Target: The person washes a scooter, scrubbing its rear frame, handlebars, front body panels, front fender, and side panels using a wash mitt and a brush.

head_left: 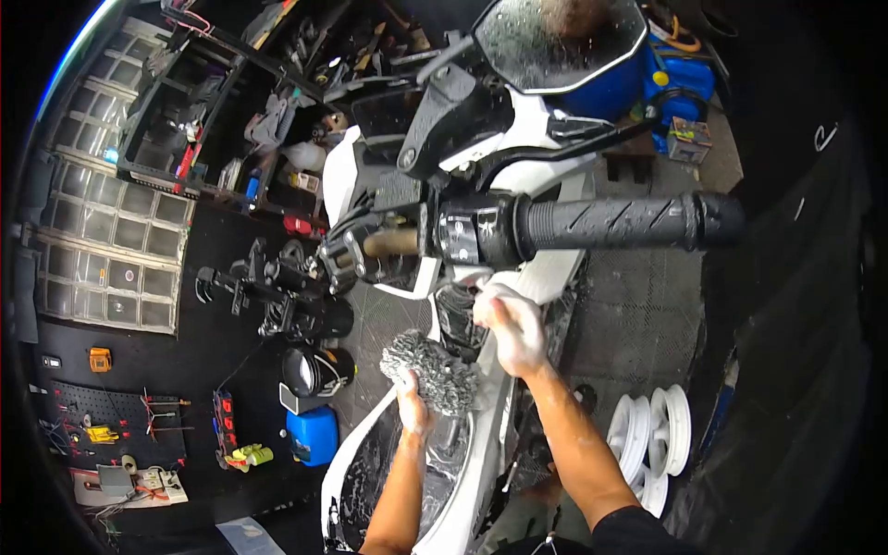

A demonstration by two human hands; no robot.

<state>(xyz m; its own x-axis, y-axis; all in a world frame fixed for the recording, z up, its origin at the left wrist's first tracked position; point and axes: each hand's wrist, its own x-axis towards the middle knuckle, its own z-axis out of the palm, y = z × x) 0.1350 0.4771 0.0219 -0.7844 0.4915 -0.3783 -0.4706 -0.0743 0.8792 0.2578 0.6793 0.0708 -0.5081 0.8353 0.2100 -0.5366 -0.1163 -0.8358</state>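
A grey shaggy wash mitt (pixel 430 373) is held by my left hand (pixel 413 404), over the white and black bodywork of a scooter (pixel 481 435). White foam covers my right hand (pixel 513 331), whose fingers are curled just below the black handlebar grip (pixel 610 222) and switch housing. Whether those fingers hold anything is hidden by the foam and their curl. Drops of water cover the mirror (pixel 560 46) at the top. Suds streak the dark panel (pixel 449 444) below the mitt.
White wheels (pixel 650 435) stand at the lower right. A black bucket (pixel 310 372) and a blue container (pixel 312 436) are left of the scooter. Shelving with tools (pixel 199 102) fills the upper left; a blue machine (pixel 680 79) is at the upper right.
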